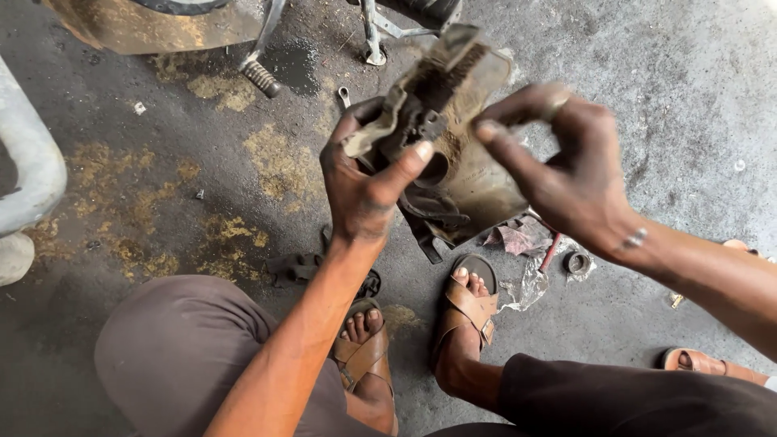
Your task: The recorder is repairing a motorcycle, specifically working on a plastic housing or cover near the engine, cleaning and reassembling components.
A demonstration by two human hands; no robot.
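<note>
Head view: left hand [364, 182] clenched on greasy metal cover [457, 146]; right hand [566, 174] pinches its 3 o'clock edge; grease could let it slip onto my sandalled feet [469, 303].

Your left hand [366, 182] and right hand [566, 174], both smudged with dark grease, frame a machine part [453, 137] coated in tan and ochre grime, black at its core. Below you the concrete floor [688, 97] shows grey, blotched with mustard-yellow stains [279, 158]. Your sandals [469, 311] are tan-brown leather; your trousers [174, 348] a muted brown-grey. A silvery ring [635, 239] glints at your right wrist. Beside your foot lie a pinkish-red rag [518, 236], a red-handled tool [551, 251] and crumpled silver foil [530, 285]. A pale grey pipe [28, 158] edges the scene.
</note>
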